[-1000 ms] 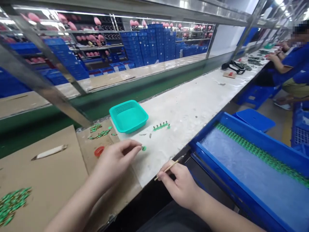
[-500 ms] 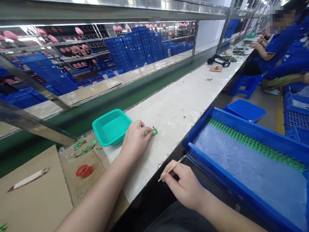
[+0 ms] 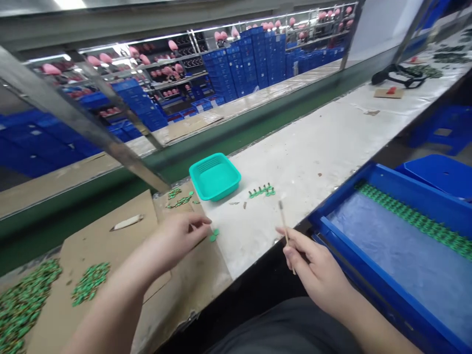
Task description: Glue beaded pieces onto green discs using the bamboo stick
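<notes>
My left hand (image 3: 188, 235) is over the cardboard at the edge of the white table (image 3: 295, 157), fingers bent together beside small green pieces (image 3: 214, 235); whether it pinches one is hidden. My right hand (image 3: 313, 260) holds a thin brush (image 3: 284, 226) upright, tip up, near the table's front edge. A short row of green pieces with dark stems (image 3: 261, 191) stands on the white surface, right of a teal basket (image 3: 215, 177).
Piles of green pieces (image 3: 90, 282) and a pointed white tool (image 3: 127, 222) lie on cardboard at left. A blue tray (image 3: 391, 255) with rows of green pieces is at right. A black object (image 3: 398, 76) lies farther along the table.
The view has swung left. My left hand has left the row of green pieces and moved back toward the cardboard. My right hand has tilted the brush more upright.
</notes>
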